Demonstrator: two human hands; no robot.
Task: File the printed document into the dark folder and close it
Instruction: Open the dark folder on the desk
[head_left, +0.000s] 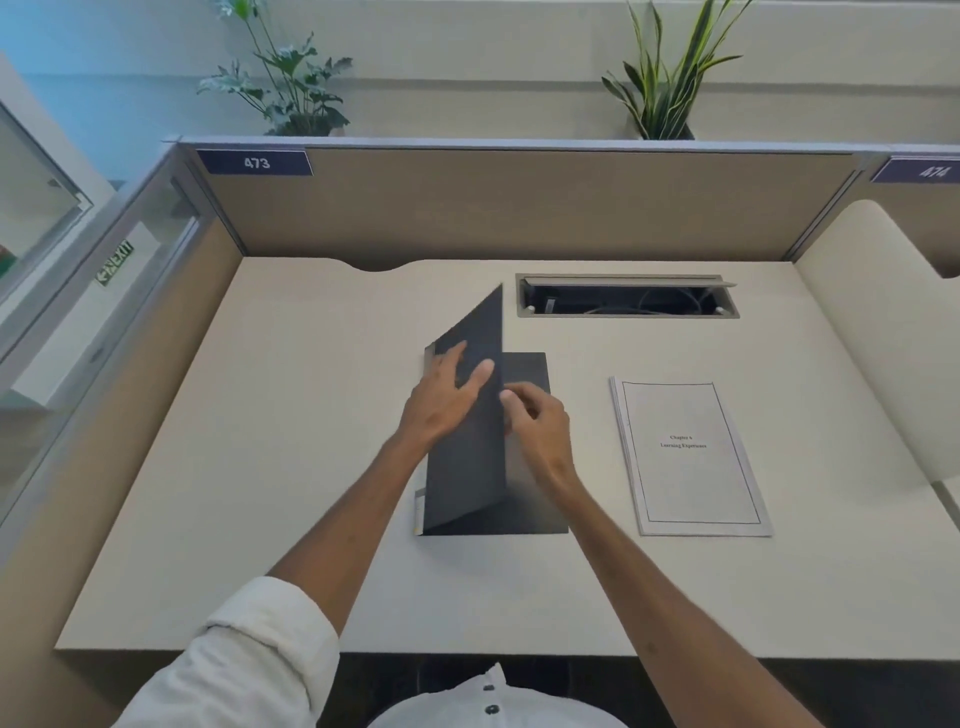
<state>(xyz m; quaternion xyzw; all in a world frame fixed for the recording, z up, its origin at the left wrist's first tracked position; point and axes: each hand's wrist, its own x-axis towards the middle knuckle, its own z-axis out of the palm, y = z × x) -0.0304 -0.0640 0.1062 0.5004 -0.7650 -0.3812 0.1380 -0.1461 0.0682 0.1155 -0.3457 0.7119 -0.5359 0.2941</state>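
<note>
A dark folder (470, 467) lies in the middle of the desk with its front cover lifted, standing nearly upright along its free edge. My left hand (447, 397) rests flat on the outside of the raised cover, fingers spread. My right hand (537, 421) pinches the cover's free edge from the right side. The folder's back panel (530, 369) lies flat beneath. The printed document (688, 457), a white stapled stack with a bordered title page, lies flat on the desk to the right of the folder, apart from both hands.
The cream desk (260, 467) is enclosed by tan partition walls. An open cable tray (626, 299) is recessed behind the folder. A rounded white chair back or panel (878, 338) stands at the right. Two potted plants (291, 78) sit above the rear partition.
</note>
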